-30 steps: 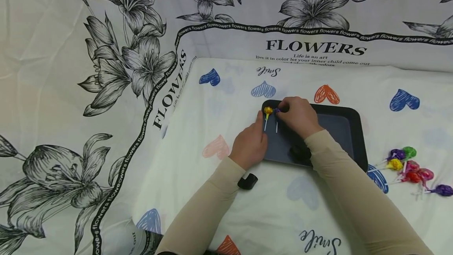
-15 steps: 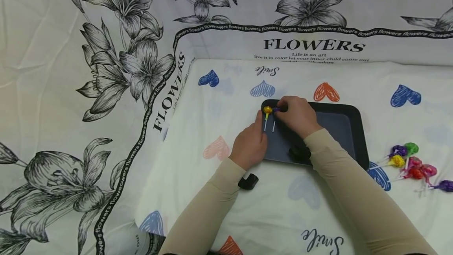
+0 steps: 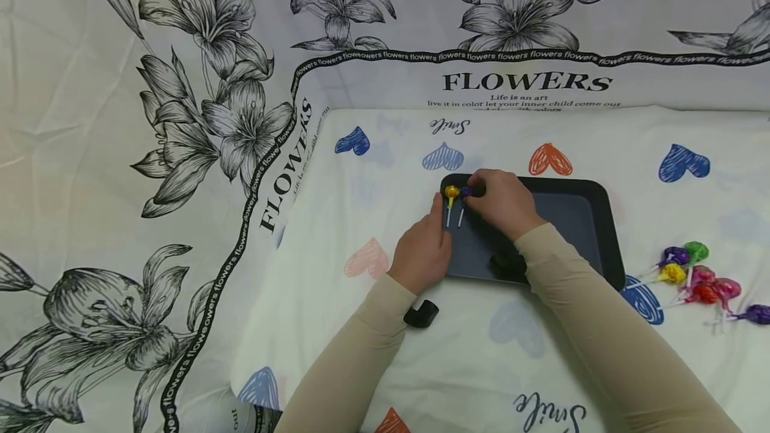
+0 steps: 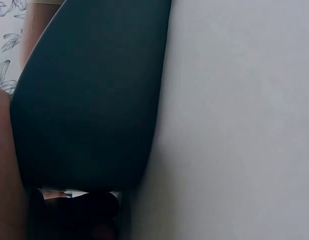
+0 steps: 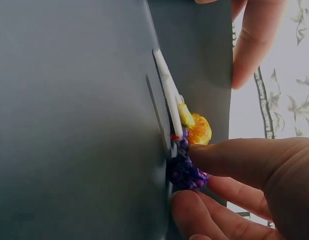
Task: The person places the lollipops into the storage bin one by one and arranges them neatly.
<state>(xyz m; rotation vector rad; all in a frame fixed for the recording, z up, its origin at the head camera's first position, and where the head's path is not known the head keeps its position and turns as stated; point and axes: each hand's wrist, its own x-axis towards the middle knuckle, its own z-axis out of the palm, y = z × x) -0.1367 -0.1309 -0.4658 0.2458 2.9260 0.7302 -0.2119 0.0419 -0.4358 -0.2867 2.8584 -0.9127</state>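
In the head view my right hand [image 3: 504, 202] pinches a purple-wrapped lollipop [image 3: 466, 191] by its head, inside the left end of a dark baking tray [image 3: 577, 219]. The right wrist view shows thumb and fingers around the purple head [image 5: 182, 172], with its white stick lying along the tray. Beside it lies a yellow lollipop [image 3: 452, 191], near the tray's corner. My left hand [image 3: 421, 252] holds the tray's left rim, index finger straight along the outside. In the left wrist view the tray's dark outer side [image 4: 89, 100] hides most of that hand.
Several wrapped lollipops [image 3: 700, 279] in purple, green, yellow, red and pink lie heaped right of the tray. A white cloth [image 3: 313, 306] with printed hearts covers the surface, over a flower-printed cloth [image 3: 108, 172].
The purple lollipop has shifted slightly left, closer to the yellow one, with my right hand still pinching it. My left hand stays at the rim. The head view has moved a little.
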